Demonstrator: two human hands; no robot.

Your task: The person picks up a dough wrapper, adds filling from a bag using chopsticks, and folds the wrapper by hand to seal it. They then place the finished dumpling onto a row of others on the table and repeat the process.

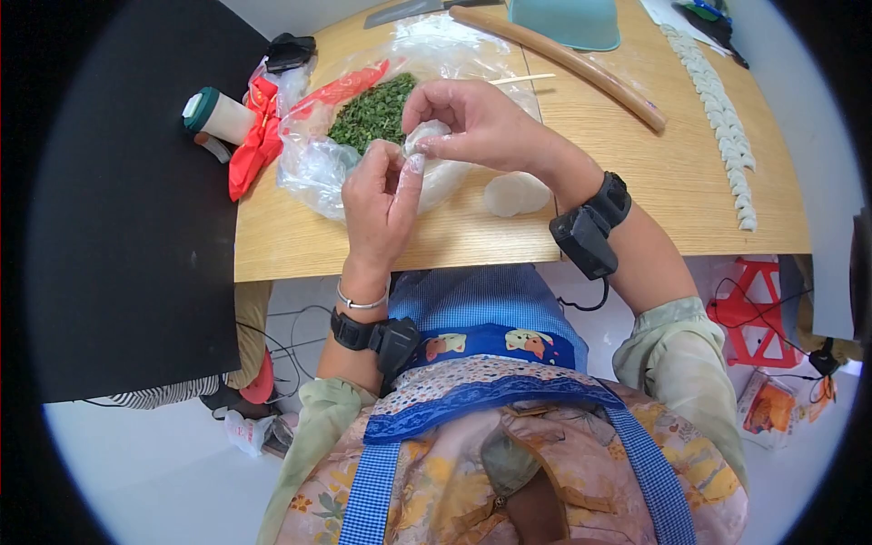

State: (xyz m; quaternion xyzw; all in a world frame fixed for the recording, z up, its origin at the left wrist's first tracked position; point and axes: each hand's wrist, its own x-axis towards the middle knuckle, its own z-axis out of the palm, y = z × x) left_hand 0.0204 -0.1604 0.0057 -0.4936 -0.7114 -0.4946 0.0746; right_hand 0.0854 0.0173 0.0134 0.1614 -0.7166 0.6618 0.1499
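Observation:
A small white dumpling is held between both hands, in front of a plastic bag of chopped green filling. My left hand pinches its lower left side with thumb and fingers. From the upper right, my right hand presses its edge, fingers curled round it. Floury white marks show on the fingertips. Round white wrappers lie overlapped on the table just below my right hand. A light stick lies behind my right hand.
A long wooden rolling pin and a teal container are at the back. Rows of finished dumplings run down the right side. A green-lidded jar and red plastic are at the left. The table edge is nearest me.

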